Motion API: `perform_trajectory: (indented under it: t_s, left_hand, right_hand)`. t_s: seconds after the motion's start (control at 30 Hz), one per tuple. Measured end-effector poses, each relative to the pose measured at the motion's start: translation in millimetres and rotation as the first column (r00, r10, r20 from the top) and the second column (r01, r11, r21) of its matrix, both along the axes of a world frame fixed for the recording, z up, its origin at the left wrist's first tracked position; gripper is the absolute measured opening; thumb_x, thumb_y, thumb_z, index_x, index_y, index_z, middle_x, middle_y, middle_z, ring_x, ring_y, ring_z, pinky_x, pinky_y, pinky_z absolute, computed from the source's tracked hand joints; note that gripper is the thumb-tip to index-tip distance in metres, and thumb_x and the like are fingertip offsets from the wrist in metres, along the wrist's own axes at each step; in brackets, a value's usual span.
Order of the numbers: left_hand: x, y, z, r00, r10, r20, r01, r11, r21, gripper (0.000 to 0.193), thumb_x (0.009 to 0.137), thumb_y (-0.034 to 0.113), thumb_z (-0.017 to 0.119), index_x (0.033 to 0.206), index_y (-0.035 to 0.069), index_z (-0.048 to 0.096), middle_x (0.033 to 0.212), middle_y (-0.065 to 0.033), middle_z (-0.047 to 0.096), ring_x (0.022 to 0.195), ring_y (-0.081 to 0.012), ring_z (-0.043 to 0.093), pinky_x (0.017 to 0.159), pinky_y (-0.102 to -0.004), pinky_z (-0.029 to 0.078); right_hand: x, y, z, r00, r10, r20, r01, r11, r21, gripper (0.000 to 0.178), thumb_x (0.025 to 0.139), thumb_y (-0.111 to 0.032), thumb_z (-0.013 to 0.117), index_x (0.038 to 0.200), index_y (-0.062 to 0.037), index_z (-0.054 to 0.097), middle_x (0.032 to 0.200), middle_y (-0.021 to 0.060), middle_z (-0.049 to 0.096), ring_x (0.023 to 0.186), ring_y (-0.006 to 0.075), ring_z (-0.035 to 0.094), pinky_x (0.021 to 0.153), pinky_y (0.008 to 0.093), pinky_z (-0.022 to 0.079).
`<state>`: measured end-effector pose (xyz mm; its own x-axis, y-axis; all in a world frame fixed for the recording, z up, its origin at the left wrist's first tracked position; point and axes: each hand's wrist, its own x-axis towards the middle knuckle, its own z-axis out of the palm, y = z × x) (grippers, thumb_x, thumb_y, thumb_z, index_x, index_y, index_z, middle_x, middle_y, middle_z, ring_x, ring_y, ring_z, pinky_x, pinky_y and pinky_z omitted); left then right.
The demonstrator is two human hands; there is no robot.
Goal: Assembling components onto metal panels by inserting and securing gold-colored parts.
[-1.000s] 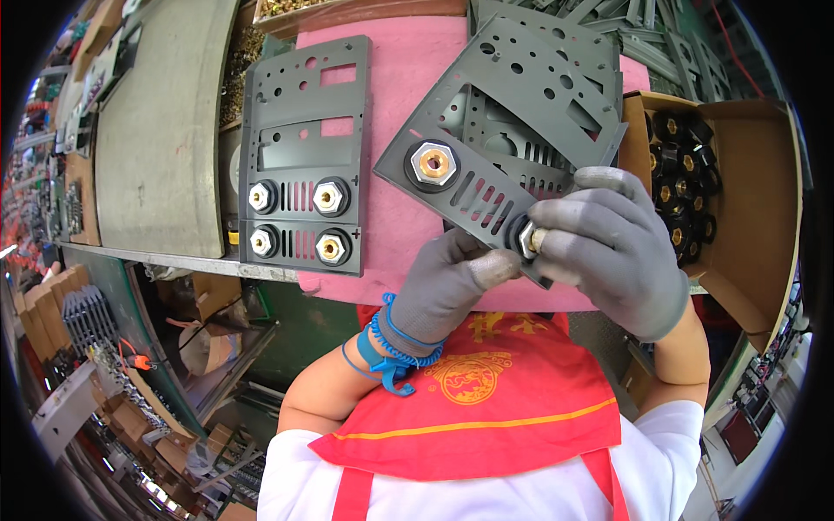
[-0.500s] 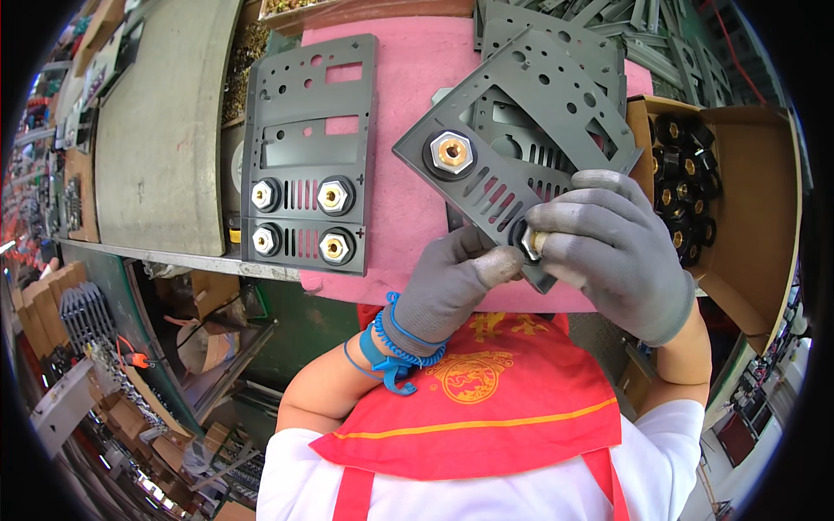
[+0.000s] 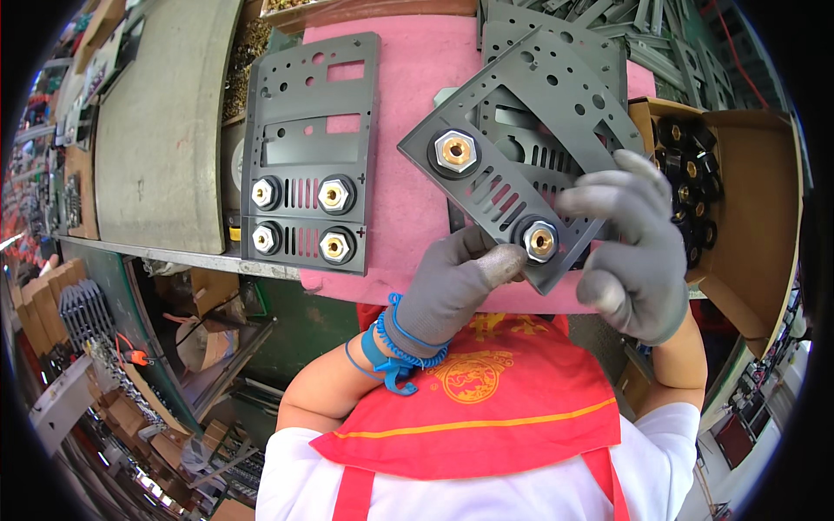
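In its grey glove, my left hand (image 3: 469, 278) grips the near edge of a dark grey perforated metal panel (image 3: 556, 82), with the thumb on top. The panel is held at a slant over other panels. Two black round fittings with silver hex nuts and brass centres sit in it: an upper fitting (image 3: 455, 153) and a lower fitting (image 3: 539, 240). My right hand (image 3: 638, 260), also gloved, is apart from the lower fitting, its fingers spread and slightly curled with nothing visible in them. On the left lie finished-looking grey panels (image 3: 300, 104) carrying several such fittings.
A pink foam mat (image 3: 417, 69) covers the bench. To the right stands an open cardboard box (image 3: 751, 174) with several black fittings (image 3: 686, 191). Grey metal parts (image 3: 643, 39) are piled at the far right. A grey board (image 3: 161, 130) lies at the left.
My right hand has let go of the lower fitting's nut and drawn away to the right, its fingers opening. The held panel has shifted slightly; my left hand keeps its grip.
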<state>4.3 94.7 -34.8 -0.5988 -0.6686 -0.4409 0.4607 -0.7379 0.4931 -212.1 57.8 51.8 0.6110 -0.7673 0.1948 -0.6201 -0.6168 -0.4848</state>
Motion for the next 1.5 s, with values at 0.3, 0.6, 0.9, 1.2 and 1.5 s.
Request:
perform_trajectory:
  t_s: [0.3, 0.6, 0.9, 1.2, 1.5]
  left_hand:
    - [-0.6, 1.1, -1.0, 0.999, -0.022, 0.028, 0.022, 1.0, 0.0, 0.053, 0.093, 0.026, 0.063, 0.132, -0.007, 0.048, 0.131, -0.0147, 0.056, 0.122, -0.025, 0.055, 0.107, -0.0438, 0.042]
    - [3.3, 4.4, 5.3, 0.991, 0.031, 0.132, -0.028, 0.999, -0.017, 0.041, 0.093, 0.021, 0.063, 0.123, -0.005, 0.055, 0.114, -0.0098, 0.061, 0.106, -0.017, 0.057, 0.093, -0.0352, 0.046]
    - [57.4, 12.8, 47.6, 0.901, 0.377, 0.215, -0.336, 0.919, -0.206, 0.031, 0.09, 0.006, 0.062, 0.119, -0.002, 0.059, 0.102, -0.0042, 0.063, 0.089, -0.0071, 0.058, 0.074, -0.0234, 0.047]
    - [156.2, 31.1, 74.0, 0.442, 0.08, 0.894, 0.462, 0.833, -0.303, 0.032, 0.094, 0.029, 0.06, 0.101, -0.002, 0.066, 0.08, -0.0138, 0.067, 0.075, -0.0175, 0.064, 0.069, -0.0327, 0.05]
    - [187.6, -22.5, 32.6, -0.107, 0.753, 0.649, 0.253, 0.652, -0.715, 0.036, 0.1, 0.025, 0.05, 0.115, -0.005, 0.063, 0.094, -0.0212, 0.069, 0.086, -0.0272, 0.068, 0.077, -0.0345, 0.052]
  right_hand:
    - [-4.5, 2.1, 4.9, 0.994, 0.002, 0.106, -0.007, 0.999, 0.048, 0.025, 0.077, -0.028, 0.072, 0.071, -0.0087, 0.059, 0.07, 0.0037, 0.059, 0.076, 0.0275, 0.062, 0.086, 0.0456, 0.045]
    - [27.4, 15.9, -14.8, 0.983, -0.103, 0.149, 0.05, 0.945, 0.325, 0.045, 0.074, 0.002, 0.07, 0.118, -0.0074, 0.061, 0.109, 0.0134, 0.063, 0.103, 0.0345, 0.06, 0.086, 0.0406, 0.048]
    - [105.9, -5.2, -1.3, 0.967, -0.076, 0.242, 0.065, 0.997, 0.052, 0.046, 0.082, -0.011, 0.065, 0.126, -0.0018, 0.057, 0.114, 0.0201, 0.063, 0.098, 0.0344, 0.062, 0.085, 0.0401, 0.047]
    - [194.6, -11.2, -22.9, 0.989, -0.105, 0.102, 0.086, 0.981, 0.175, 0.038, 0.084, -0.017, 0.066, 0.121, -0.0112, 0.061, 0.082, 0.0095, 0.059, 0.078, 0.0309, 0.059, 0.075, 0.0426, 0.042]
    - [204.2, -7.1, -36.1, 0.989, -0.143, 0.037, 0.134, 0.975, 0.179, 0.04, 0.083, -0.016, 0.067, 0.122, -0.0094, 0.06, 0.106, 0.0149, 0.06, 0.1, 0.033, 0.059, 0.086, 0.0453, 0.044]
